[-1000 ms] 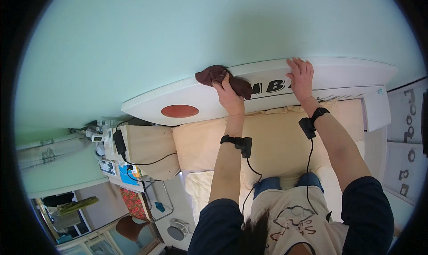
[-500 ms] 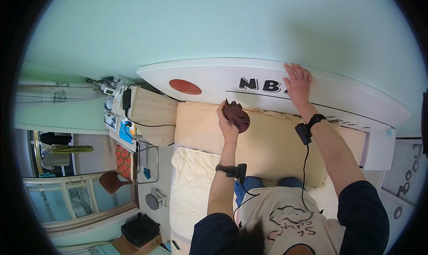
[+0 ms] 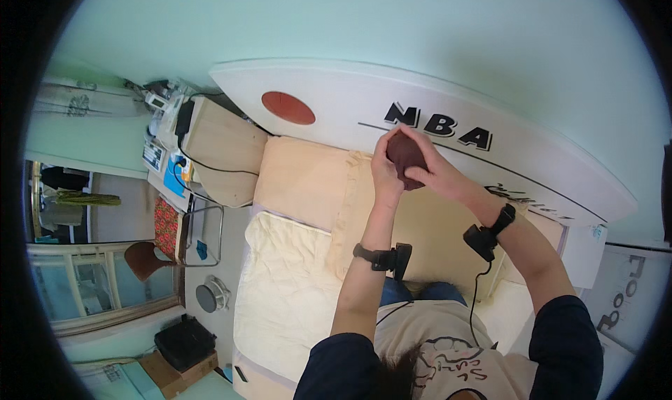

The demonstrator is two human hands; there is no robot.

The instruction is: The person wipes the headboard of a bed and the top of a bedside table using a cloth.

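Head view, the only one, looks down past the person's chest to both hands raised together in front of a white headboard [image 3: 336, 113] with a red disc and black lettering on it. A dark brown cloth [image 3: 406, 160], bunched into a lump, sits between the two hands: the left hand [image 3: 384, 167] closes its fingers on the cloth's left side, and the right hand [image 3: 437, 172] cups it from the right and from above, fingers curled over the top edge. Both hands are pressed in on the cloth rather than spread. The lump lies roughly upright, its longer axis running from the headboard down toward the person, and it hangs just in front of the headboard's lower edge, over the tan pillow [image 3: 308, 183]; whether it touches the board I cannot tell. Neither hand is clearly nearer, since both hold it. Each wrist carries a black strap with a small device. Below lies a cream bedsheet [image 3: 280, 288]; to the left stands a wooden bedside tabletop [image 3: 220, 148] with cables and clutter.
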